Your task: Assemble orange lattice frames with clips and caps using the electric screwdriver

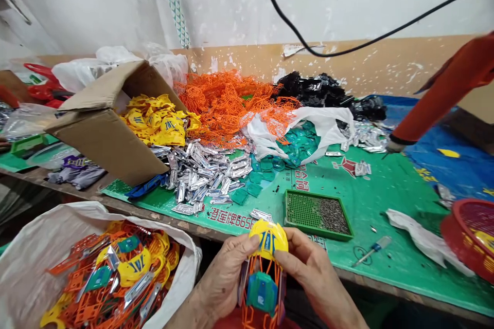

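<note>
Between both hands, just off the table's front edge, is a toy car body [262, 288] with a yellow hood, an orange cage frame and a teal panel. My left hand [227, 272] grips its left side, thumb on the yellow hood. My right hand [309, 270] pinches the hood's right edge. Beyond them on the green table cover sits a green tray [303, 231] of small screws. Silver strips [208, 169] and teal panels [250, 185] lie in heaps behind. Down to the left, a white sack [23, 257] holds several similar car bodies [131, 267].
A tipped cardboard box [111, 139] spills yellow hoods [162, 123] beside a pile of orange frames [227, 103]. Black parts [316, 90] lie by the wall. An orange power screwdriver [443, 92] hangs at right. A hand screwdriver [372, 251] and red basket [463, 247] rest right.
</note>
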Available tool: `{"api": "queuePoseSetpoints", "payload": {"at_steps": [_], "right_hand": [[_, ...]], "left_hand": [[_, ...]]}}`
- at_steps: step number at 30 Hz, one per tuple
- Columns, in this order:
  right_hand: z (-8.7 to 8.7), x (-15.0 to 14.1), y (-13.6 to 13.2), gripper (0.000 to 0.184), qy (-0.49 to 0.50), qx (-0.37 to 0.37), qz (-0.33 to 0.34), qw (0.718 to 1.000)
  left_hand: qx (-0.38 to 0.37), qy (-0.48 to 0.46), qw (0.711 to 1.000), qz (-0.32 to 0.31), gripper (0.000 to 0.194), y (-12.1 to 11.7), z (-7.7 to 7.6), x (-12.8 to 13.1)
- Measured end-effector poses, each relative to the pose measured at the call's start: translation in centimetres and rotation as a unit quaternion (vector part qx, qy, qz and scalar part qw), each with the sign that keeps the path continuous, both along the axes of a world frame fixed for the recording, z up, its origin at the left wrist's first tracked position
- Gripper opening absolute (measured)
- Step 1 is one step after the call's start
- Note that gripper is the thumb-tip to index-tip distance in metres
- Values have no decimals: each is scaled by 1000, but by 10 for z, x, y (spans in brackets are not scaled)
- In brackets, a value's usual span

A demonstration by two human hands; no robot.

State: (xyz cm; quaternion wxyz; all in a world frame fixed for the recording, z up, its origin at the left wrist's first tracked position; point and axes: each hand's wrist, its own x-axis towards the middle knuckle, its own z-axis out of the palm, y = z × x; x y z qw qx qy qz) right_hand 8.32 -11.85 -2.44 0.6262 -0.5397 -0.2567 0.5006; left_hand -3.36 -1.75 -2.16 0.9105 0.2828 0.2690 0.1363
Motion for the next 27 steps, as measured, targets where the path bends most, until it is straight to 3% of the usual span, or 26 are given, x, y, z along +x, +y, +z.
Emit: {"api": "queuePoseSetpoints", "payload": {"at_steps": [5, 16, 22, 27], "right_hand": [[-5, 2, -2, 39, -4, 16, 15, 1000], [-11, -4, -3, 35, -63, 8, 2, 998], [-20, -7, -9, 28, -112, -3, -10, 994], [-27, -3, -10, 30, -114, -15, -6, 993]], "left_hand": [[-38, -11, 999, -13, 28, 0, -4, 2], [65, 51, 994, -68, 26, 4, -3, 1], [24, 65, 995, -69, 22, 5, -13, 2], [-17, 63, 995, -78, 30, 1, -10, 4]]}}
